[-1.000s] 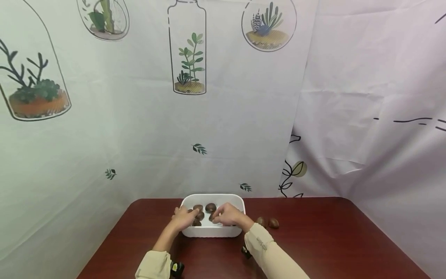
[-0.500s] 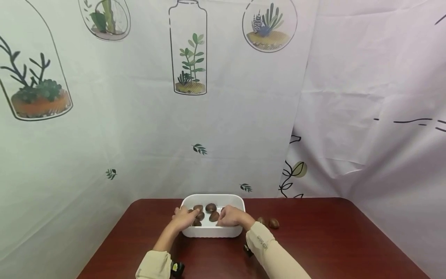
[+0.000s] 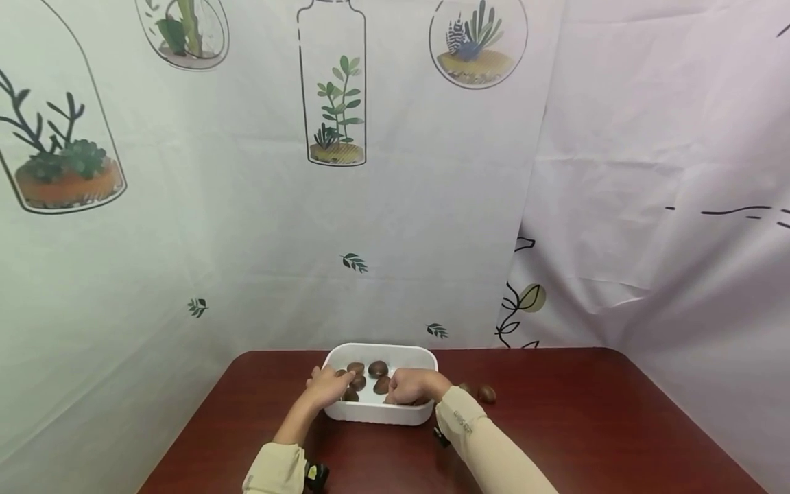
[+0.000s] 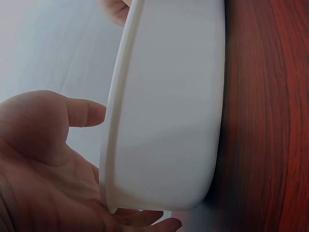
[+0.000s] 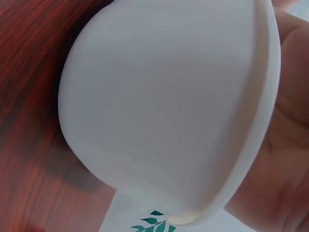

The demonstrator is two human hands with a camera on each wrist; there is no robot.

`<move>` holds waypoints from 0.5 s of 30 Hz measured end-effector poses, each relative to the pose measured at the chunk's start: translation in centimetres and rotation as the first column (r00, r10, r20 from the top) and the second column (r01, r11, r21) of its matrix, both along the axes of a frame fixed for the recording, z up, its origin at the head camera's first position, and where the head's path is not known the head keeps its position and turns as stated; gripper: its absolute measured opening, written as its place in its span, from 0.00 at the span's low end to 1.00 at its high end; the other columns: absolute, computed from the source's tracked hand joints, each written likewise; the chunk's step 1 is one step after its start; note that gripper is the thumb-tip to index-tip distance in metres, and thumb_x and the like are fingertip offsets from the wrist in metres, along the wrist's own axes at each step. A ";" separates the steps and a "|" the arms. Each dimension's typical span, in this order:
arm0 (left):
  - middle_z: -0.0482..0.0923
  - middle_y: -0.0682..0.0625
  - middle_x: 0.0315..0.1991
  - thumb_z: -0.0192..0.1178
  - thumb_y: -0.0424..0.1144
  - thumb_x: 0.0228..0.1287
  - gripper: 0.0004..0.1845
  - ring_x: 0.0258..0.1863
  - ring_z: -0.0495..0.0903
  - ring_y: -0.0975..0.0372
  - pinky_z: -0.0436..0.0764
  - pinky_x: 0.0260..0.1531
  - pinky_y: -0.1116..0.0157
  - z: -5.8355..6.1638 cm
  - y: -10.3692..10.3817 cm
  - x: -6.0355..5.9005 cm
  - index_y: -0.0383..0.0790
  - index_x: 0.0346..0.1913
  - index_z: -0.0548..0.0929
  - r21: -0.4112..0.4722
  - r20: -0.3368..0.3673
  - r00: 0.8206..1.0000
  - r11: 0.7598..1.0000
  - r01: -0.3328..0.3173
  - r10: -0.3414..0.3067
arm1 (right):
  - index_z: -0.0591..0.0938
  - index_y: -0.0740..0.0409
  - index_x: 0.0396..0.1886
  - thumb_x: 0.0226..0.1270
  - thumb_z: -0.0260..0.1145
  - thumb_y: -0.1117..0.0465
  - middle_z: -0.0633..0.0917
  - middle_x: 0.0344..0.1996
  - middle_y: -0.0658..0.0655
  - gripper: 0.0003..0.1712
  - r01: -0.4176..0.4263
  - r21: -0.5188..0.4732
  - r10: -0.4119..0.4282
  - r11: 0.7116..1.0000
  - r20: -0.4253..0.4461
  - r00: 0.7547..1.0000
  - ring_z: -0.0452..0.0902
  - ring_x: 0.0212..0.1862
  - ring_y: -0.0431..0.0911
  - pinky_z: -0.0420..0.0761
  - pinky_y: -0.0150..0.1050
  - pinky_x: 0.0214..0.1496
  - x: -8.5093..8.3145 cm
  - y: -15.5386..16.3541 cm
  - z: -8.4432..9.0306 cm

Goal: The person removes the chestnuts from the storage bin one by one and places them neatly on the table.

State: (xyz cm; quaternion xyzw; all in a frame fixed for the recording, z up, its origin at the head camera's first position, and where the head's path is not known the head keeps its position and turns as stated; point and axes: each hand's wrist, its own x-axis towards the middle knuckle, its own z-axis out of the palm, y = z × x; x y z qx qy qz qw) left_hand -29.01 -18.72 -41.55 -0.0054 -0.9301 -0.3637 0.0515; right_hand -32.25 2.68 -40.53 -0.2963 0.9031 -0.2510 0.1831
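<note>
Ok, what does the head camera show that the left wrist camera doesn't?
Only the head view shows the brown nuts inside the white tub, two more nuts lying on the table to its right, the right hand over the tub, and the plant-print backdrop. Only the left wrist view shows the tub's outer wall up close against the palm. Both show the left hand, the tub and the red-brown table.

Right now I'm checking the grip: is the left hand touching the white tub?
Touching. In the left wrist view the left hand meets the tub at its rim, palm under the lip with no gap; the head view agrees.
</note>
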 end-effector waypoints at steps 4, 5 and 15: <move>0.72 0.26 0.49 0.55 0.47 0.66 0.24 0.53 0.66 0.32 0.65 0.51 0.38 0.1 0.1 0.0 0.22 0.41 0.81 -0.025 -0.002 1.000 1.000 -0.004 0.004 | 0.65 0.46 0.08 0.62 0.61 0.63 0.63 0.07 0.41 0.24 -0.033 0.002 0.033 0.999 0.041 0.999 0.55 0.12 0.34 0.56 0.30 0.15 -0.5 0.2 -0.2; 0.72 0.26 0.48 0.55 0.47 0.66 0.24 0.53 0.66 0.33 0.65 0.51 0.38 0.1 0.1 0.0 0.23 0.41 0.81 -0.027 0.000 1.000 1.000 -0.004 0.004 | 0.66 0.46 0.08 0.62 0.61 0.62 0.64 0.08 0.41 0.23 -0.048 0.003 0.048 0.999 0.047 0.998 0.56 0.12 0.34 0.57 0.30 0.15 -0.7 0.2 -0.3; 0.73 0.29 0.47 0.56 0.47 0.62 0.22 0.51 0.66 0.35 0.64 0.50 0.41 -0.1 0.2 -0.1 0.25 0.40 0.81 -0.018 -0.002 1.000 1.000 -0.018 0.018 | 0.84 0.58 0.28 0.62 0.65 0.63 0.79 0.23 0.44 0.05 -0.032 -0.242 0.077 0.970 0.181 0.980 0.69 0.24 0.36 0.68 0.30 0.26 -1.6 0.9 -1.7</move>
